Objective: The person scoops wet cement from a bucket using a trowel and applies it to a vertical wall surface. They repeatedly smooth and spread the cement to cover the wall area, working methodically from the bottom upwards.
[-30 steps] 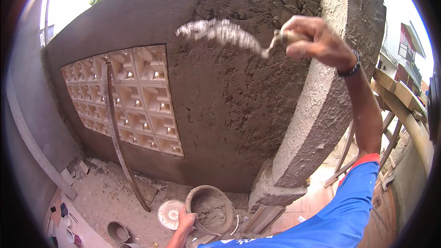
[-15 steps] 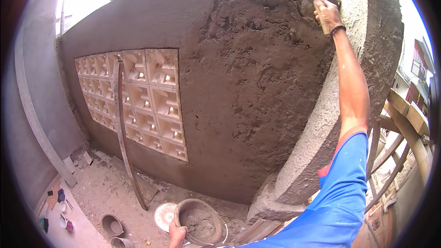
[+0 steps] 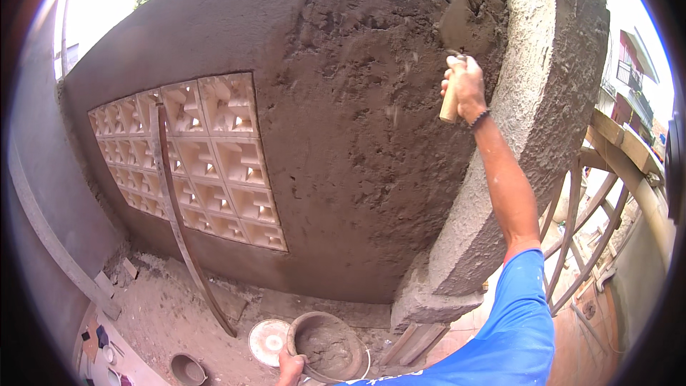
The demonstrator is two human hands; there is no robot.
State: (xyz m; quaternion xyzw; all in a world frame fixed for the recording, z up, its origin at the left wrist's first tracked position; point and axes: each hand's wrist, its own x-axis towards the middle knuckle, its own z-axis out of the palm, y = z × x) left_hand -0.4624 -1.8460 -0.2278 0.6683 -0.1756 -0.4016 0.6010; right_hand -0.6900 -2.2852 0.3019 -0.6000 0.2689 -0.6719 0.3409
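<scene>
Trowel (image 3: 449,106) in raised right hand (image 3: 467,87), bucket rim (image 3: 319,314) in lowered left hand (image 3: 291,367), grips closed.

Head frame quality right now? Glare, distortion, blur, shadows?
All head view: sky blown out white, upper left and right; dark vignette with bluish fringing at the rim; board before the block grille looks bowed, probably fisheye; right hand reasonably sharp; trowel blade blends into the brown wall; no hard shadows on that wall.

Wide open in front of the rough wall (image 3: 357,143), left of the right hand (image 3: 466,89). Blocked on the right by the thick post (image 3: 532,75), low down by the bucket (image 3: 306,329), at left by the slanting stick (image 3: 170,196).
</scene>
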